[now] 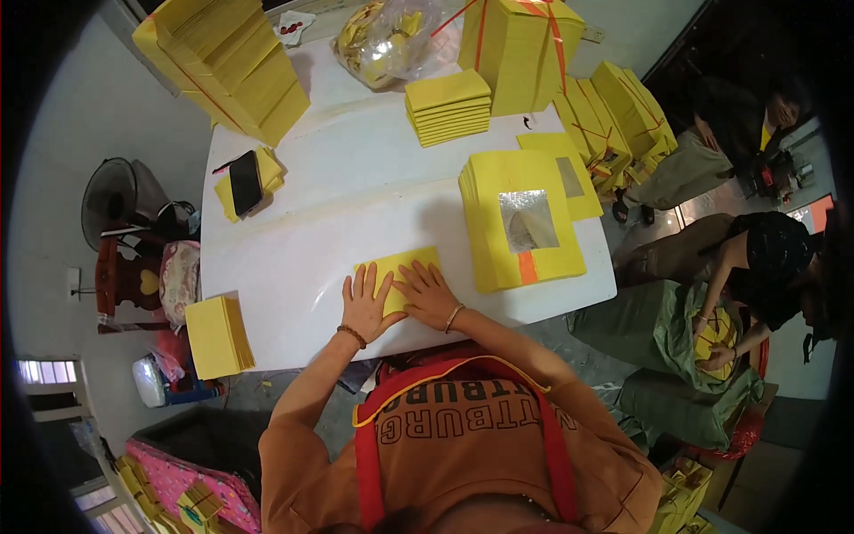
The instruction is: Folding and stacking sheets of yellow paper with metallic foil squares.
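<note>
A folded yellow paper [398, 258] lies on the white table near its front edge, and both my hands press flat on it. My left hand [364, 304] has its fingers spread over the paper's left part, with a beaded bracelet at the wrist. On the right part rests my right hand [431, 298], fingers stretched out, a bangle on that wrist. Close by on the right is a thick stack of yellow paper [525, 222] with a silver foil square [531, 222] on its top sheet. My palms and fingers hide much of the folded paper.
The white table [356, 200] also bears a neat yellow stack [220, 338] at the left corner, a black phone [245, 182] on yellow papers, tall tied bundles [233, 67], and a plastic bag [384, 44]. At the right, another person reaches into a green sack [654, 334].
</note>
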The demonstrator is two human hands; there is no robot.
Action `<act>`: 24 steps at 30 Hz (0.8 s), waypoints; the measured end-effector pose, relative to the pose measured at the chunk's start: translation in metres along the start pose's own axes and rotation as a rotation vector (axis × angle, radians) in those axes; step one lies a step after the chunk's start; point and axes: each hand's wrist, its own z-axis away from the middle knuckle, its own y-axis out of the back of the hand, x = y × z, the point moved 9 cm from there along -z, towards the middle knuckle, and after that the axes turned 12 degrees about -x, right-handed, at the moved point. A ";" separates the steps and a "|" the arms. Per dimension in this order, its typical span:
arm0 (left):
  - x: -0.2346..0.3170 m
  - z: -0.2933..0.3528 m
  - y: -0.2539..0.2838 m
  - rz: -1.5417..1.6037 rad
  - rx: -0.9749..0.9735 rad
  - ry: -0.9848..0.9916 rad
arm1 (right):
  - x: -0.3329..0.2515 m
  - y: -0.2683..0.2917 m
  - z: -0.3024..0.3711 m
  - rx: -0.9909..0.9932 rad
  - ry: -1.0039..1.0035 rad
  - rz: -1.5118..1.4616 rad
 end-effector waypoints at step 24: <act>0.012 -0.004 -0.007 -0.031 -0.006 -0.161 | -0.040 0.104 0.021 -0.038 0.207 -0.733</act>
